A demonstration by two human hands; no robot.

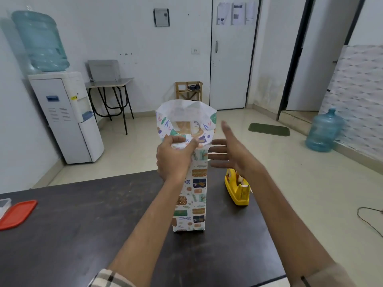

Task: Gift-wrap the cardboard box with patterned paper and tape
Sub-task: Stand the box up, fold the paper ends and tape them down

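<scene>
Nearest the lens are two sleeves, a checked one (107, 278) on the left arm and a plain one (325, 276) on the right, with both forearms reaching out over the dark table (83, 224).

The left hand (176, 156) grips the near edge of the patterned paper (194, 193), fingers and thumb curled round the loose collar that stands above the box. The right hand (230, 154) is released, fingers spread, just beside the collar and apparently not touching it.

The box stands upright on end near the middle of the table, wrapped along its sides. Its top end is uncovered, and a patch of brown cardboard (183, 126) shows down inside the open tube of paper. A yellow tape dispenser (238, 189) sits just beside it on the right, and a red lid (17, 213) lies well apart on the left.

The standing box is tall and narrow, so a sideways tug from the gripping hand could tip it. Crushing the collar in a fist risks crumpled or torn paper and an uneven end fold.
</scene>
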